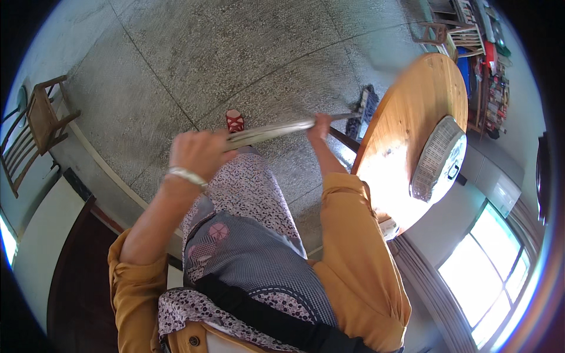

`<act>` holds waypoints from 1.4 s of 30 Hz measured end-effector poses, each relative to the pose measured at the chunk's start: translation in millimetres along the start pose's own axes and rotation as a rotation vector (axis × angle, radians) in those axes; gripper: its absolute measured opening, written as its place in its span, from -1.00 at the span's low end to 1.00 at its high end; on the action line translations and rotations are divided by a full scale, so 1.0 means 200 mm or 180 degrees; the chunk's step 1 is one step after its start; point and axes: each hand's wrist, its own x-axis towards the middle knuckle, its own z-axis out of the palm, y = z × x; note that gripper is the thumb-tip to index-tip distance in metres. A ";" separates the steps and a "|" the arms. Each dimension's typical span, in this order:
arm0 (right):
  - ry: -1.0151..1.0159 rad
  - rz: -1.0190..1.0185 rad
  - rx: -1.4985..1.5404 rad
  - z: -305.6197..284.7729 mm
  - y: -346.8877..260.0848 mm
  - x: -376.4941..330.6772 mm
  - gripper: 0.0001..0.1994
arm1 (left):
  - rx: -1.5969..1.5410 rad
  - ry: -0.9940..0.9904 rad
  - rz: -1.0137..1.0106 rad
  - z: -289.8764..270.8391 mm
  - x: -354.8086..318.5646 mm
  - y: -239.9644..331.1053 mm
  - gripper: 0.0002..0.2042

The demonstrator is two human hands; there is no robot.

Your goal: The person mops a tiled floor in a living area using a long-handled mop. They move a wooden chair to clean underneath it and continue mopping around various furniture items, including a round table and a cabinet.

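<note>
A mop with a long pale metal handle (271, 132) runs across in front of me, from left to right. Its dark, shaggy flat head (369, 106) is on the floor beside the round wooden table. My left hand (199, 154), with a pale bracelet at the wrist, is closed around the upper end of the handle. Farther down the handle, my right hand (319, 126) grips it nearer the mop head. Part of the head is hidden behind the table's edge.
The round wooden table (406, 123) stands close on my right, bearing a shiny round item with a printed side (432, 162). A wooden chair (44, 117) is by the left wall. More chairs (465, 40) and a loaded shelf (494, 94) stand at the far right. Speckled floor (235, 53) stretches ahead.
</note>
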 end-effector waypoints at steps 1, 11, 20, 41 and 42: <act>-0.0451 -0.1225 -0.2355 0.05 -0.15 -0.04 -0.84 | 0.0015 0.0279 -0.0107 0.02 -0.09 -0.09 -0.65; -0.1975 -0.2858 -0.0721 0.51 -1.56 -1.07 -0.92 | -0.0173 0.1034 -0.1590 -0.07 -1.56 -0.73 -0.59; -0.2574 -0.4015 0.0146 0.65 -2.13 -1.99 -0.91 | -0.0293 0.1348 -0.2799 0.00 -2.63 -0.72 -0.64; -0.3152 -0.3940 -0.1522 0.48 -1.66 -0.80 -0.94 | -0.0564 0.1879 -0.1833 0.39 -1.55 -0.56 -0.71; -0.3241 -0.3996 -0.1714 0.47 -1.71 -0.86 -0.92 | -0.0628 0.1752 -0.2011 0.40 -1.63 -0.60 -0.71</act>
